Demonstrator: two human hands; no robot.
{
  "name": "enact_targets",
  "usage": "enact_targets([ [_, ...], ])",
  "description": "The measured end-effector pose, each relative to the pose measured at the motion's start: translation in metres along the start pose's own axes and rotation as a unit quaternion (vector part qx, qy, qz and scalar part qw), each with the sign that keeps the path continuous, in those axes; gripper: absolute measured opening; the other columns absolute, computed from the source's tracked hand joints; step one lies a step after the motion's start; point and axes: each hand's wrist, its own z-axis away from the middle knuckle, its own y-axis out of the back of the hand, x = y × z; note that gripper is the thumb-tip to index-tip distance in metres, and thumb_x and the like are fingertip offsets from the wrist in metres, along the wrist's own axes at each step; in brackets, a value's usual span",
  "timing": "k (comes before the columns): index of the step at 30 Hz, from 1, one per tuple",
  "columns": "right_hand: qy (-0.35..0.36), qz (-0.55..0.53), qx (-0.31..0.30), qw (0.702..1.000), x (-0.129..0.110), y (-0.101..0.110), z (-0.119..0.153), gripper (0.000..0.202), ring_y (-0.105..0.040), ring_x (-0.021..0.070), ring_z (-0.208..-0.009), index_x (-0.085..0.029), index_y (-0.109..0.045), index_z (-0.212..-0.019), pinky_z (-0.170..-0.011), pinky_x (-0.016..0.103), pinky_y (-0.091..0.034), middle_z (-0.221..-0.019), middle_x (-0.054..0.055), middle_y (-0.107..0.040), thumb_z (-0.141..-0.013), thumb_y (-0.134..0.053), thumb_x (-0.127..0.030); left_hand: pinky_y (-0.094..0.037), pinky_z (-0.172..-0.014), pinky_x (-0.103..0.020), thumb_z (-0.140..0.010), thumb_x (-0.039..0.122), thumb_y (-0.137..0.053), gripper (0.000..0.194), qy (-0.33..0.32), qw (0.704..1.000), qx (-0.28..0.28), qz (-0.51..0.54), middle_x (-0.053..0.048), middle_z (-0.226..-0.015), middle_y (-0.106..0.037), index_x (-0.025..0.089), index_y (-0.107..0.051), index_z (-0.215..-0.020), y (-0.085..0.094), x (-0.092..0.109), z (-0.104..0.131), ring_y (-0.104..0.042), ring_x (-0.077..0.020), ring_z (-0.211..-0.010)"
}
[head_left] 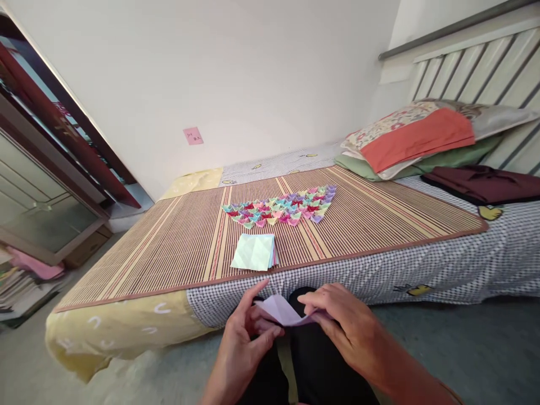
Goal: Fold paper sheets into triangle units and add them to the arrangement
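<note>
A partly folded sheet of lilac paper [283,309] is held between my two hands, above my dark-clothed legs. My left hand [248,332] pinches its left end with the thumb low and the index finger pointing up. At the right end, my right hand [341,318] grips the paper between thumb and fingers. Beyond my hands, a stack of square coloured paper [253,251] lies near the mat's front edge, pale green on top. Behind that stack stand several rows of small folded paper boats [278,209] in many colours.
A striped bamboo mat [177,247] covers the bed, over a checked sheet [329,275]. Pillows [422,135] and a folded maroon cloth [485,184] lie at the right by the headboard. A pink note [193,135] is on the wall.
</note>
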Motion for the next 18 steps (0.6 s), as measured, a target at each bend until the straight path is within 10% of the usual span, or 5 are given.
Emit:
enact_targets([
  [5,-0.021,-0.009,0.048,0.999,-0.001,0.001,0.001,0.036,-0.073,0.0180,-0.091,-0.027,-0.061,-0.130,-0.083,0.028,-0.060,-0.100,0.002,-0.075,-0.099,-0.056,-0.009,-0.054,-0.071,-0.025,-0.080,0.039,-0.087,0.032,0.046,0.997,-0.057,-0.035,-0.011,-0.095,-0.080,0.016,-0.080,-0.101,0.002,-0.002,0.001,-0.075,-0.0181,-0.077],
  [12,-0.104,0.020,0.115,0.988,-0.001,0.002,0.007,0.027,-0.077,0.0186,-0.095,-0.028,-0.067,-0.123,-0.089,0.027,-0.062,-0.110,0.002,-0.080,-0.099,-0.061,-0.018,-0.042,-0.035,-0.017,-0.081,0.054,-0.082,0.053,0.165,0.966,-0.138,0.143,-0.002,-0.050,-0.069,0.014,-0.074,-0.116,-0.003,-0.024,0.002,-0.057,-0.0124,-0.033],
  [15,-0.104,0.016,0.117,0.988,0.001,0.000,0.008,0.028,-0.076,0.0191,-0.096,-0.027,-0.068,-0.125,-0.091,0.029,-0.061,-0.111,0.002,-0.079,-0.100,-0.059,-0.019,-0.030,-0.028,-0.015,-0.080,0.052,-0.084,0.041,0.166,0.970,-0.125,0.128,-0.001,-0.041,-0.062,0.011,-0.077,-0.084,-0.003,-0.026,0.004,-0.042,-0.0066,-0.024],
  [18,-0.151,-0.022,0.099,0.983,0.001,-0.003,0.008,0.030,-0.075,0.0197,-0.094,-0.027,-0.066,-0.128,-0.086,0.029,-0.060,-0.107,0.003,-0.079,-0.099,-0.063,-0.025,-0.040,-0.038,-0.016,-0.083,0.053,-0.081,0.045,0.136,0.983,-0.063,0.102,-0.012,-0.061,-0.076,0.010,-0.075,-0.070,-0.007,-0.022,0.004,-0.060,-0.0100,-0.036],
])
